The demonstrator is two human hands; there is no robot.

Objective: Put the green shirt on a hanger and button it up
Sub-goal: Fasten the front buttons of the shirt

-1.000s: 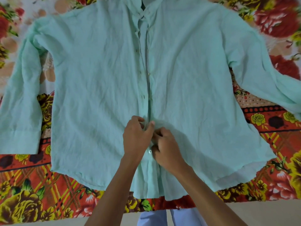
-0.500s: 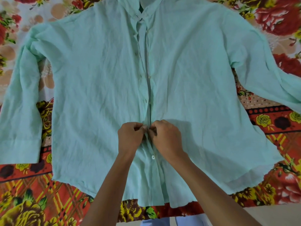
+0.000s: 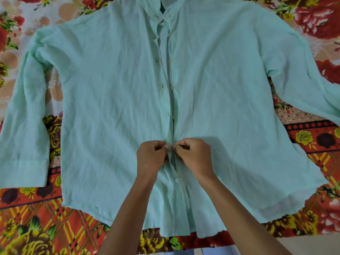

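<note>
Between the pinched fingertips of left hand (image 3: 151, 155) and right hand (image 3: 193, 155), the placket of the green shirt (image 3: 110, 107), spread flat on a floral bedsheet (image 3: 27, 227), is gripped from both sides. Just below the fingers, one button (image 3: 177, 180) sits fastened; those above look open. Best keep both edges taut and aligned while easing the button through its hole.
</note>
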